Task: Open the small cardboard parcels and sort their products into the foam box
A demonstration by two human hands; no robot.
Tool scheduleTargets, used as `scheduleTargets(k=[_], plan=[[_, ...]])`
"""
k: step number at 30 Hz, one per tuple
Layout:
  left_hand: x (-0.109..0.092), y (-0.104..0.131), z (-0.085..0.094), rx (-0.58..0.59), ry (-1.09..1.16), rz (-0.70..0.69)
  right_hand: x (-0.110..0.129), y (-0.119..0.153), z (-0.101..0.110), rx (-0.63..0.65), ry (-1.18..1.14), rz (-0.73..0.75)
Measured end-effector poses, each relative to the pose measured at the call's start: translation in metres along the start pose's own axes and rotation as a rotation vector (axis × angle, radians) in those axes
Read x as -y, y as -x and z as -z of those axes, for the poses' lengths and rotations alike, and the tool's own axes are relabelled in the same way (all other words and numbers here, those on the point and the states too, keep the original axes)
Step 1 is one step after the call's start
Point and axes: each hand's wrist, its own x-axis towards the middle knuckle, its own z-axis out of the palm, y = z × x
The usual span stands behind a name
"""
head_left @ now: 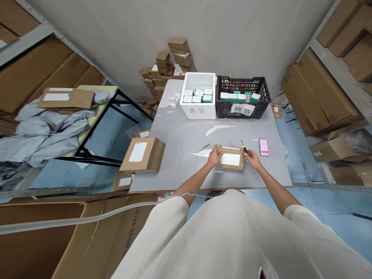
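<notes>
A small brown cardboard box [229, 164] with a white label lies on the grey table in front of me. My left hand [214, 156] grips its left end, fingers over the edge. In my right hand [253, 159] is a utility knife [245, 148] with a black and yellow handle, its thin blade pointing up and away from me. The knife is beside the box's right end; whether the blade touches the box I cannot tell. Right of that hand lies a pink pad or pack [264, 147].
At the table's back stand a white foam box [198, 112] and a black crate [243, 110], both holding small white-and-green boxes. A larger carton [143, 155] sits at the left edge. Scissors-like metal [203, 148] lies left of my hand. Shelves with cartons [319, 97] flank the right.
</notes>
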Motion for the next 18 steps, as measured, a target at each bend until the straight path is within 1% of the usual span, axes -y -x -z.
scheduleTargets(k=[2,4,8,12,15,18], plan=[[0.002,-0.001,-0.003,-0.003,0.037,0.001,-0.004,0.003,-0.002,-0.035,-0.053,0.001],[0.005,0.0,-0.005,0.014,0.064,0.008,-0.006,0.007,-0.003,-0.038,-0.041,-0.004],[0.01,0.007,-0.008,0.107,0.067,0.055,-0.006,0.017,-0.004,-0.015,0.036,-0.02],[0.011,0.01,-0.011,0.178,0.052,0.032,-0.003,0.024,-0.007,0.025,0.101,-0.066],[0.012,0.01,-0.011,0.179,0.038,0.015,0.0,0.027,-0.008,0.028,0.121,-0.11],[0.012,0.012,-0.004,0.172,0.013,0.022,0.004,0.026,-0.004,-0.002,0.117,-0.113]])
